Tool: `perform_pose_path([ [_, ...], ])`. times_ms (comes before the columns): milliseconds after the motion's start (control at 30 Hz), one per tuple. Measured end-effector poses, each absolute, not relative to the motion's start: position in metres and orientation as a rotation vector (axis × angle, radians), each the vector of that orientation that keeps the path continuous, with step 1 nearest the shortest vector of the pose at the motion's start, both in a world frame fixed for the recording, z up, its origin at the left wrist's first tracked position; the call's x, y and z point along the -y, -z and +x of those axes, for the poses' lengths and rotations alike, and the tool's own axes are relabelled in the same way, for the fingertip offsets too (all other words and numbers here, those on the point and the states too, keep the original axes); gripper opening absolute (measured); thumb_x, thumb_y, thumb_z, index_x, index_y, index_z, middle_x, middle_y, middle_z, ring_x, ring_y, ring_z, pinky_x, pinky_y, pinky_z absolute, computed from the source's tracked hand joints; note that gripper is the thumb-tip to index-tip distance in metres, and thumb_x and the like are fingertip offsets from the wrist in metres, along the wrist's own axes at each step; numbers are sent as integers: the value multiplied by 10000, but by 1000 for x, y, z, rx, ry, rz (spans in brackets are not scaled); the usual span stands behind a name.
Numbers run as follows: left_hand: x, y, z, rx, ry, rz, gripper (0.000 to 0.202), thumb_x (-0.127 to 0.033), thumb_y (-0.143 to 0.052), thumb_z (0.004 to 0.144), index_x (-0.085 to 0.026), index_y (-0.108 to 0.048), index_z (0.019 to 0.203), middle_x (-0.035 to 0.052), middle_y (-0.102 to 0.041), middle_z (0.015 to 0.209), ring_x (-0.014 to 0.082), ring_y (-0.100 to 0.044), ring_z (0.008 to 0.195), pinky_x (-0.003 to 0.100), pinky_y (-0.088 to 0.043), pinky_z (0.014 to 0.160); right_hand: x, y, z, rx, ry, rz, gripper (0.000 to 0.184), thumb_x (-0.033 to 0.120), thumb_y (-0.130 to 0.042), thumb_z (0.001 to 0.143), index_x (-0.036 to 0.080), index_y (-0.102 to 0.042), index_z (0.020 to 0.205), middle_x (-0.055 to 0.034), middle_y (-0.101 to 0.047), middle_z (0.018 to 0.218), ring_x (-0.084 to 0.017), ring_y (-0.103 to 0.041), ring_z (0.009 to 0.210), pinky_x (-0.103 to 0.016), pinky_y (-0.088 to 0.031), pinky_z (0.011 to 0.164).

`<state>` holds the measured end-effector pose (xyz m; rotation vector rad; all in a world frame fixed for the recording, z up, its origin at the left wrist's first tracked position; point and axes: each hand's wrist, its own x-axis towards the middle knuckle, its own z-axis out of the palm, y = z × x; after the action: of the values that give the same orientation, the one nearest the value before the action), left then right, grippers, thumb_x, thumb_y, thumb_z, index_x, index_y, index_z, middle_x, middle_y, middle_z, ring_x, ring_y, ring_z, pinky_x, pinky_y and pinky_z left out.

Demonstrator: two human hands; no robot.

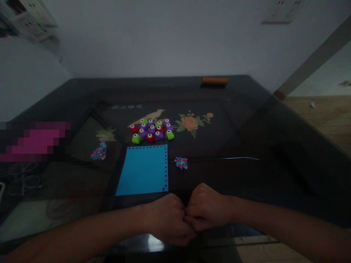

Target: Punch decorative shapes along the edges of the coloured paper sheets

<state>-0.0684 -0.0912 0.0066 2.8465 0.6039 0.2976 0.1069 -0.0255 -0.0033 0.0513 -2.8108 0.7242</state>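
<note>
My left hand [171, 219] and my right hand [207, 207] meet knuckle to knuckle at the table's near edge, both closed. Whatever the fingers may hold is hidden between them. Just beyond my left hand lies a blue sheet of paper [144, 170], with small dark pink pieces in a row along its top and right edges. A small pile of pink, blue and white bits [181, 163] sits right of the sheet. Another such pile [99, 151] is to its left. Behind the paper stand several red, green and purple one-eyed toys [151, 129].
The dark glossy table [246, 128] carries a bird and flower picture. An orange-brown bar [214, 80] lies at its far edge by the wall. At the left are a blurred-out pink thing [35, 142] and a pale looped cable [26, 180].
</note>
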Motion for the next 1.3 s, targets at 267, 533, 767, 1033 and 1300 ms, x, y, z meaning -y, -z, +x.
perform_pose_path([
  [267,92,-5,-69,-658,-403,2830,209,-266,-564,801,-228,-607,599,-65,-599,460,121,-543,418,291,-327,396,22,-4,106,2760,-924,12,406,292,-397,916,178,-517,545,11,-587,486,-81,-459,408,-248,-221,460],
  [533,88,-10,-66,-736,-656,2754,333,-203,-457,844,-214,-554,526,-54,-574,423,96,-508,378,291,-269,391,16,-10,106,2639,-1209,-1,400,296,-402,909,176,-471,534,32,-496,468,-68,-370,414,-208,-248,455],
  [767,88,-11,-67,-708,-561,2799,306,-235,-502,836,-217,-572,538,-54,-585,432,105,-524,387,295,-273,387,17,-9,105,2678,-1124,-1,396,289,-398,901,179,-455,525,31,-497,464,-73,-365,408,-218,-238,454],
  [1033,89,-7,-67,-678,-512,2830,279,-244,-519,828,-223,-591,559,-61,-596,443,109,-539,394,295,-303,383,18,-7,106,2746,-1037,32,402,297,-383,911,179,-475,538,15,-554,491,-76,-406,415,-222,-248,470],
  [1300,91,-8,-66,-700,-401,2905,255,-272,-530,837,-229,-577,591,-64,-586,436,125,-528,372,292,-307,352,18,-6,105,2726,-1026,42,362,267,-417,887,179,-475,541,20,-565,495,-73,-411,418,-226,-233,469],
])
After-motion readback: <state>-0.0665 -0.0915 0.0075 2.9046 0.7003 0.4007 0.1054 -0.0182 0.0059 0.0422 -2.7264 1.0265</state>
